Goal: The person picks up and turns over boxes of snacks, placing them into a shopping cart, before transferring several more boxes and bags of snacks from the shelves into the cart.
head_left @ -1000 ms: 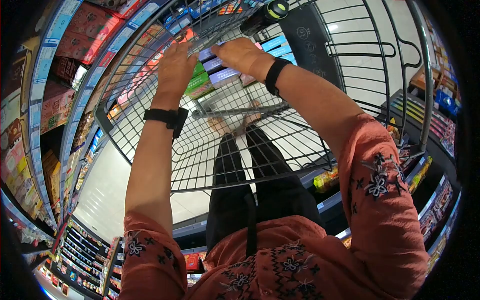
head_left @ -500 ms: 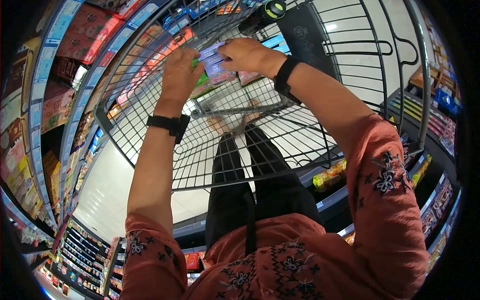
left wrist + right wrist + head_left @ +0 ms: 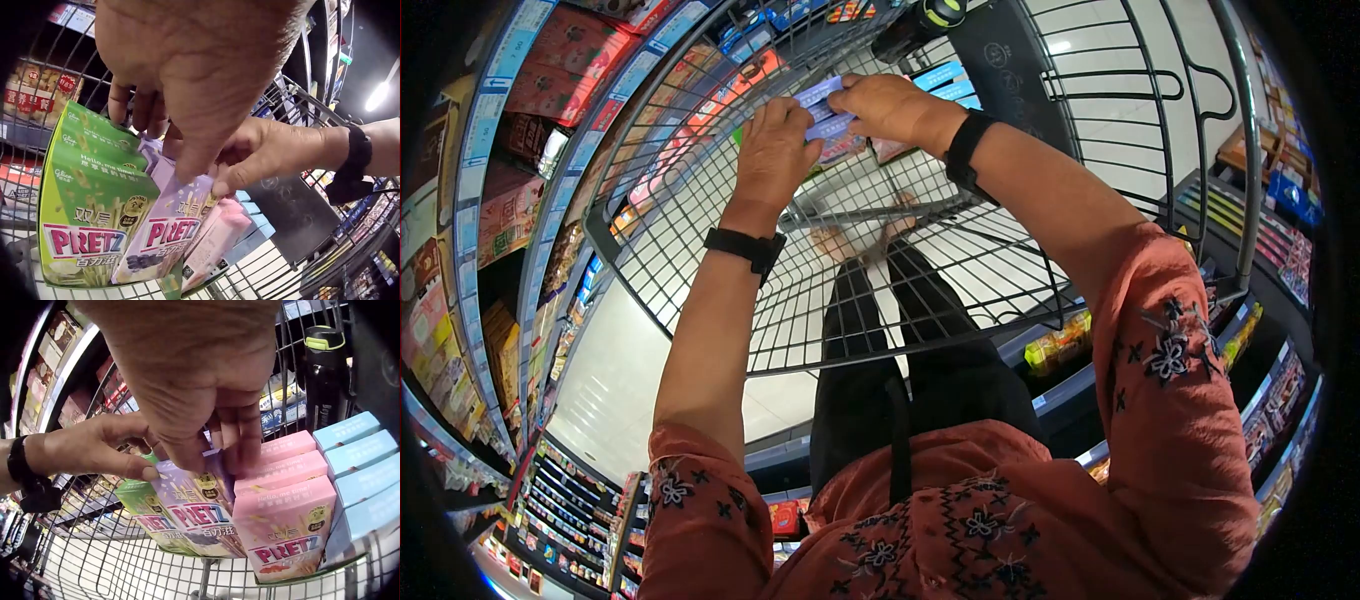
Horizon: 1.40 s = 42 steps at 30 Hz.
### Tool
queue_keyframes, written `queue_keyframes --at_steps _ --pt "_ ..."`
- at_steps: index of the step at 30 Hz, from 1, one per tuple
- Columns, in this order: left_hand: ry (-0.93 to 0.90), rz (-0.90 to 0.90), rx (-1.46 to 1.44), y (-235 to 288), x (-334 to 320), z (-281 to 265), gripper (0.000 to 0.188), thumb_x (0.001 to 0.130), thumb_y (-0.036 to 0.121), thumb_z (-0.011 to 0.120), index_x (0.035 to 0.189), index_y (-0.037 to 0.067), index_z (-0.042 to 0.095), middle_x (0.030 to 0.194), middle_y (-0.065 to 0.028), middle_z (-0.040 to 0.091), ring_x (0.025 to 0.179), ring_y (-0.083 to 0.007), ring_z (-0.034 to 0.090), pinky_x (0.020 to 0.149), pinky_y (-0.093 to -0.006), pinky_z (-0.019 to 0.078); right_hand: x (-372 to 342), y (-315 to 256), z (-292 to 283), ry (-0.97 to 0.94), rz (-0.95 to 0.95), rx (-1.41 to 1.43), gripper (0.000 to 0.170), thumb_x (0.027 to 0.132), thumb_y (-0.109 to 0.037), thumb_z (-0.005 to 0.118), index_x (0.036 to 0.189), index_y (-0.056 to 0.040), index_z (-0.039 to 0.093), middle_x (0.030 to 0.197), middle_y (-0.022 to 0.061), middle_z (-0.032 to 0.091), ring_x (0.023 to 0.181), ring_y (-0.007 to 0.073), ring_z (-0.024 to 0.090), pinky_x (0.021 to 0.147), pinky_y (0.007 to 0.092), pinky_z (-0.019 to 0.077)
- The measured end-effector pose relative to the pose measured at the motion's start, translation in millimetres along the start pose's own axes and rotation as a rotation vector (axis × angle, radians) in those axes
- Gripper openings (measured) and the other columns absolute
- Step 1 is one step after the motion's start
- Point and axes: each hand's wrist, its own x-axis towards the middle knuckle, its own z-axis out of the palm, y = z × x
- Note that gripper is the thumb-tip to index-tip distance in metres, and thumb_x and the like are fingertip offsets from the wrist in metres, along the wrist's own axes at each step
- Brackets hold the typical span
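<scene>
Rows of PRETZ snack boxes stand in a wire shopping cart (image 3: 820, 330). My left hand (image 3: 775, 160) holds the left edge of a purple PRETZ box (image 3: 203, 515), its thumb at the front and its fingers reaching behind the top. From the right, my right hand (image 3: 895, 108) pinches the same purple row at its top, thumb on the front. Green boxes (image 3: 94, 206) are left of the purple ones, partly under my left hand in the head view. Pink boxes (image 3: 284, 531) stand just right, then pale blue boxes (image 3: 369, 503).
A black bottle (image 3: 324, 381) with a lime-trimmed lid stands behind the boxes, beside a dark panel (image 3: 1005, 75) of the cart. Store shelves (image 3: 565, 75) with packaged goods run along the left side. More shelving (image 3: 1270, 230) lies to the right.
My left hand has shifted right toward my right hand and now covers most of the green boxes. My right hand has moved slightly right, and the purple boxes have shifted a little.
</scene>
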Motion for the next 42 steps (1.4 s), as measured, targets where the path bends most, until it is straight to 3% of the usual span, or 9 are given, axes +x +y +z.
queue_keyframes --at_steps 15,24,29,35,42 --pt "-0.051 -0.024 0.033 7.5 0.4 -0.8 0.030 0.073 0.017 0.078 0.096 0.003 0.066 0.116 -0.0105 0.056 0.114 -0.0281 0.052 0.096 -0.0414 0.0407 -1.9 -3.4 0.7 -0.021 -0.044 -0.015 0.034 0.078 -0.013 0.070 0.112 -0.0075 0.065 0.108 0.0169 0.063 0.099 0.0337 0.065 0.084 0.0408 0.0541" --pt "-0.036 0.015 0.140 8.2 -4.0 8.7 0.031 0.072 0.016 0.078 0.100 0.006 0.069 0.116 -0.0083 0.057 0.113 -0.0264 0.052 0.093 -0.0411 0.0406 1.5 -9.2 10.1 -0.130 0.009 -0.099 0.028 0.080 -0.015 0.067 0.106 -0.0064 0.068 0.113 0.0174 0.059 0.098 0.0327 0.066 0.081 0.0402 0.0555" --pt "-0.016 0.020 0.162 5.4 -5.5 11.9 0.039 0.073 0.015 0.078 0.108 0.007 0.064 0.116 -0.0078 0.056 0.112 -0.0265 0.052 0.092 -0.0407 0.0408 -5.9 -9.4 13.1 -0.028 -0.005 -0.118 0.038 0.080 -0.013 0.067 0.116 -0.0043 0.061 0.114 0.0169 0.059 0.098 0.0325 0.066 0.081 0.0392 0.0559" --pt "0.035 -0.097 0.078 -4.1 -4.4 5.8 0.052 0.073 0.019 0.080 0.118 0.008 0.056 0.114 -0.0103 0.055 0.111 -0.0297 0.053 0.094 -0.0428 0.0420 -8.5 -7.5 8.8 0.034 0.125 -0.065 0.043 0.082 -0.015 0.067 0.122 -0.0069 0.052 0.119 0.0159 0.057 0.096 0.0328 0.066 0.079 0.0394 0.0561" --pt "0.148 -0.237 0.062 -49.0 -14.5 -4.3 0.046 0.079 0.023 0.076 0.116 0.005 0.056 0.115 -0.0165 0.057 0.111 -0.0345 0.054 0.096 -0.0446 0.0439 -2.5 -5.2 7.6 0.029 0.202 -0.063 0.045 0.084 -0.017 0.069 0.123 -0.0090 0.049 0.123 0.0157 0.055 0.095 0.0336 0.065 0.079 0.0407 0.0560"
